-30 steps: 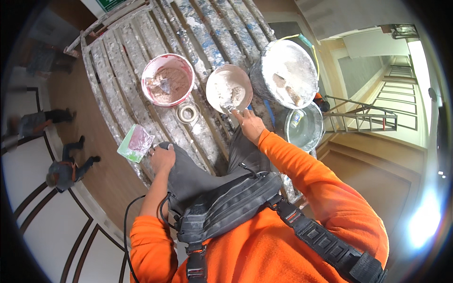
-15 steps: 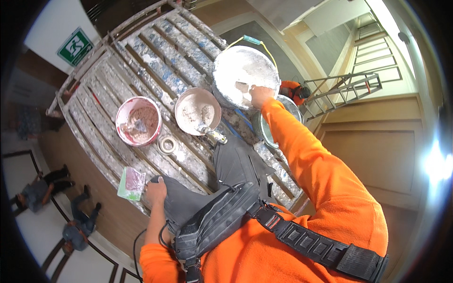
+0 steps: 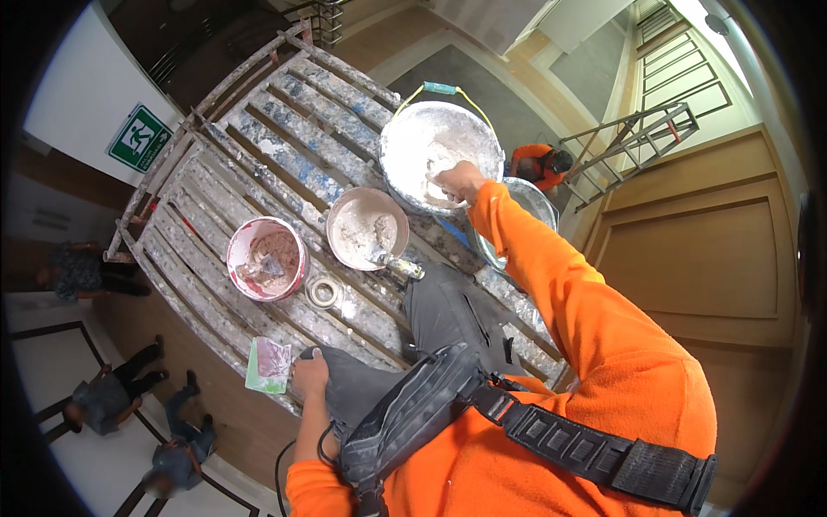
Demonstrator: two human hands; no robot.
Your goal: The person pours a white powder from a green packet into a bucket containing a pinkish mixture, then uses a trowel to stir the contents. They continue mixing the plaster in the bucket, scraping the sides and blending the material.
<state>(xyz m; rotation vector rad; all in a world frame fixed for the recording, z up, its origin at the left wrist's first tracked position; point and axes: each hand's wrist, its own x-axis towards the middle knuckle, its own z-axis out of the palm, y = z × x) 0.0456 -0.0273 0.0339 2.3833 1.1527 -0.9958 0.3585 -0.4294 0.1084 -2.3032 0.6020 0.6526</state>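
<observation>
Head view: right hand [image 3: 457, 181] in white bucket [image 3: 405, 142], upper centre, fingers curled in plaster, grip unclear. Left hand [image 3: 310, 376] closed on knee, lower centre. Since half second ago, right hand reached deeper.

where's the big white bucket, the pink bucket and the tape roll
big white bucket [image 3: 405, 142], head view, inner wall left of the hand
pink bucket [image 3: 238, 250], head view, left rim
tape roll [image 3: 323, 293], head view, ring's edge

The right hand's [image 3: 457, 181] fingertips are buried in the white bucket's [image 3: 405, 138] powder, upper centre. The metal basin [image 3: 538, 202] lies half hidden behind the orange sleeve [image 3: 560, 284]. The people [image 3: 129, 405] at lower left are too small to make out.
</observation>
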